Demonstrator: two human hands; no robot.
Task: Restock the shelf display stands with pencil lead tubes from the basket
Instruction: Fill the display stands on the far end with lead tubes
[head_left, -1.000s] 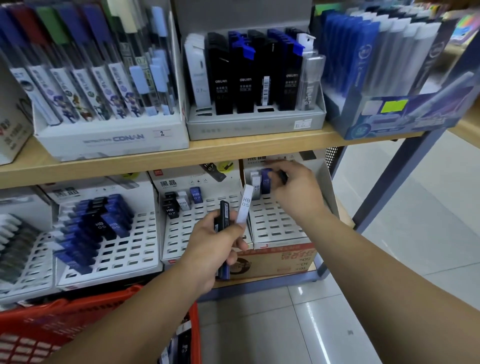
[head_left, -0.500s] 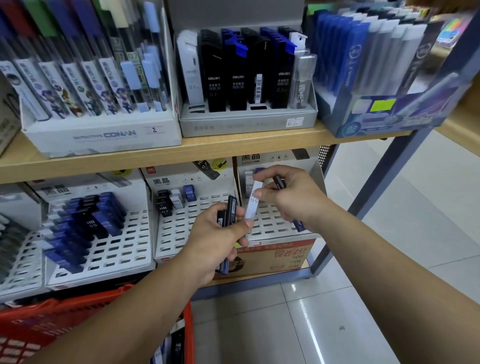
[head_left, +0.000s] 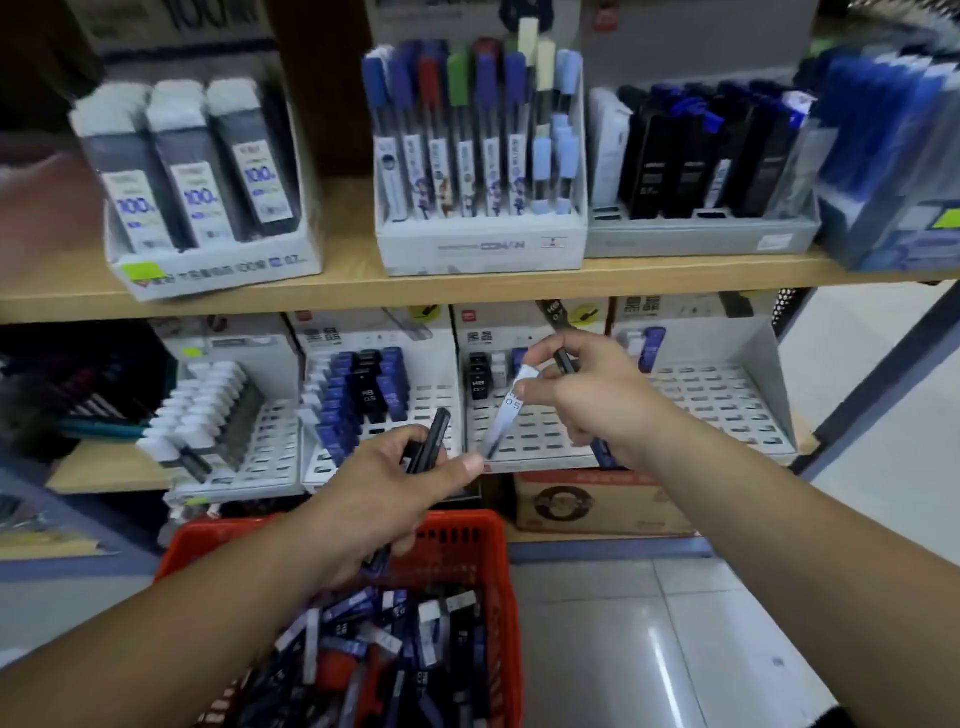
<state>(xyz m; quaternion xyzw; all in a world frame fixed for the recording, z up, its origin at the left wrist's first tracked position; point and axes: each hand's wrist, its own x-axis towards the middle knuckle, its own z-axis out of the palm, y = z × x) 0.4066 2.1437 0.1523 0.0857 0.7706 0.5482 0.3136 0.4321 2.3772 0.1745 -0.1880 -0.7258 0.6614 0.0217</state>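
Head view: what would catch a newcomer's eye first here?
The two hands meet mid-frame in front of the lower shelf. The right hand pinches a white lead tube and the left hand grips a few dark tubes. Below them sits a red basket heaped with loose tubes. Behind the hands, the slotted stand at far right is nearly bare.

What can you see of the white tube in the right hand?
Slim white plastic lead tube, printed HB 0.5, dark lower tip. It hangs tilted, top rightward, before a white slotted display stand. The right hand pinches its upper end; whether the thumb of the left hand touches the tip is unclear.
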